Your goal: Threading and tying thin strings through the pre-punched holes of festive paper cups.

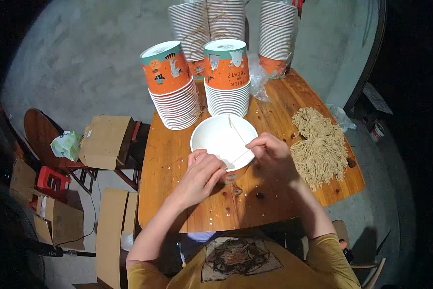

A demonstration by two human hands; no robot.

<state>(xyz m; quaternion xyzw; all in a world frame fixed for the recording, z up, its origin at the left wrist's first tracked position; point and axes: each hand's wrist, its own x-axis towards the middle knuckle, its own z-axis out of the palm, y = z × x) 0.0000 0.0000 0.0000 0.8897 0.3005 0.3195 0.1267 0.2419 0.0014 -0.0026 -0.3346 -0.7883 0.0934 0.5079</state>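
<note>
A round white paper bucket (203,134) stands with its open mouth toward me near the middle of the wooden table. My left hand (201,174) is closed at its near left rim, the fingertips pinching there; they partly hide what lies between them. Over the right side of the opening, my right hand (273,153) pinches a thin beige string (236,129). One end of the string sticks up toward the far rim, while a stretch runs down toward my left fingertips. A loose bundle of the same beige strings (320,147) lies on the table to the right.
Two upside-down stacks of orange printed paper buckets, the left stack (170,91) and the right stack (227,72), stand beyond the bucket. Taller bagged stacks (277,36) are behind. Small bits dot the wooden table (166,207). Cardboard boxes (108,142) and a red stool (52,179) are at left.
</note>
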